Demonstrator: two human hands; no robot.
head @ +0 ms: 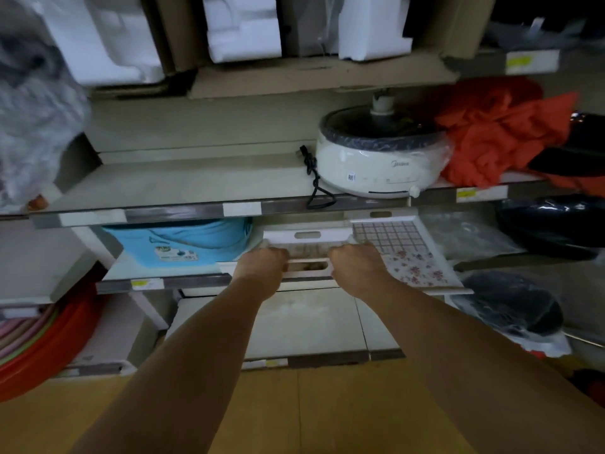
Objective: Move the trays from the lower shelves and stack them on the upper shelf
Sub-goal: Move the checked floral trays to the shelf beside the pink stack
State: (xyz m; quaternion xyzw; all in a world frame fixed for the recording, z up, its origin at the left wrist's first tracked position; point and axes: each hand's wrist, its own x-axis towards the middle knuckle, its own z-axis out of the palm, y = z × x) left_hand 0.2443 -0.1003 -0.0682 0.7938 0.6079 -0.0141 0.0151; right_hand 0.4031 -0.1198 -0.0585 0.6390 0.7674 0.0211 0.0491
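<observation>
Gripping the near edge of a white tray on the lower shelf, your left hand and right hand sit side by side at the centre of the view, fingers curled over the rim on either side of its handle slot. Just beside it at 3 o'clock lies a second tray, with a checked and floral base, also on that shelf. At 9 o'clock from your hands stands a blue bin. At 12 o'clock runs the upper shelf, bare on its left half; a white electric pot with a black cord sits toward 1 o'clock, with red cloth just beyond.
</observation>
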